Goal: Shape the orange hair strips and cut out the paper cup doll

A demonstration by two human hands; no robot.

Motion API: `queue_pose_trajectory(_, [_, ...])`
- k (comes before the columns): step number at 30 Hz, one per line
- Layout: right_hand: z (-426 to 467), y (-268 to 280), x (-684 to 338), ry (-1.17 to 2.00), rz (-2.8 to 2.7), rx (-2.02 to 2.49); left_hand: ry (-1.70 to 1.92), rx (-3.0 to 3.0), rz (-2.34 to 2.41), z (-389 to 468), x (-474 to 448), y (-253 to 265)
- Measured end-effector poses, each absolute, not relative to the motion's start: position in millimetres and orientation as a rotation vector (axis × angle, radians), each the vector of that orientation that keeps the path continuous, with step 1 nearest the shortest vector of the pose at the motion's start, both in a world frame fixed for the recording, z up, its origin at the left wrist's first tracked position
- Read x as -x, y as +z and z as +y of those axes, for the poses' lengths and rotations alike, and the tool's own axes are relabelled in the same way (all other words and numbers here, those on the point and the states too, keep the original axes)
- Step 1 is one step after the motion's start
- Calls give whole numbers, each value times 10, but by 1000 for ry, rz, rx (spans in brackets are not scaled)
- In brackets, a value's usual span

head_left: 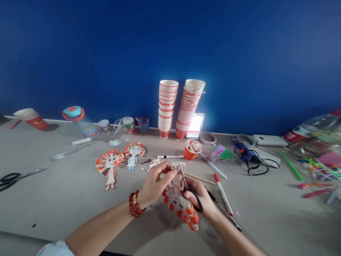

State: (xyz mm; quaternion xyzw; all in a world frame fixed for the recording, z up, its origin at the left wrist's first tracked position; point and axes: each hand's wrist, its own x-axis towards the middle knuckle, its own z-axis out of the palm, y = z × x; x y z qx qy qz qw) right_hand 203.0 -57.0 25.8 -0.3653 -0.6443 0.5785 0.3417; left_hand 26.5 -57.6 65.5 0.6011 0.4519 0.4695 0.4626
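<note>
My left hand (157,181), with red bead bracelets on the wrist, pinches a paper doll cutout (176,183) drawn with red lines. Its lower end is a fringe of curled orange-and-white strips (186,217), with a small drawn face partly in view. My right hand (198,193) is closed around black-handled scissors (195,199). The scissor blades lie against the paper beside the red outline. To the left rest two finished-looking paper dolls, one in a pink dress (110,177) and one in a blue dress (132,161). Part of another paper cutout (154,163) shows behind my left hand.
Two tall stacks of paper cups (167,106) (190,103) stand against the blue wall. An orange cup of paper scraps (192,151) sits ahead of my hands. Markers (223,193) lie at the right, near a glue gun (246,155) with its black cord. Other scissors (18,177) lie far left.
</note>
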Motion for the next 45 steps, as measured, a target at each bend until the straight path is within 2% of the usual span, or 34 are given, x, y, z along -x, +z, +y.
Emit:
queue_pose_trajectory(7, [-591, 314, -2005, 1560, -1609, 839, 1156, -1300, 990, -562, -300, 590])
queue_pose_trajectory(31, [-730, 570, -1993, 1451, -1579, 992, 1147, -953, 855, -669, -413, 602])
queue_pose_trajectory(45, [-749, 511, -2035, 1412, -1604, 1009, 1189, -1017, 863, -704, -434, 616])
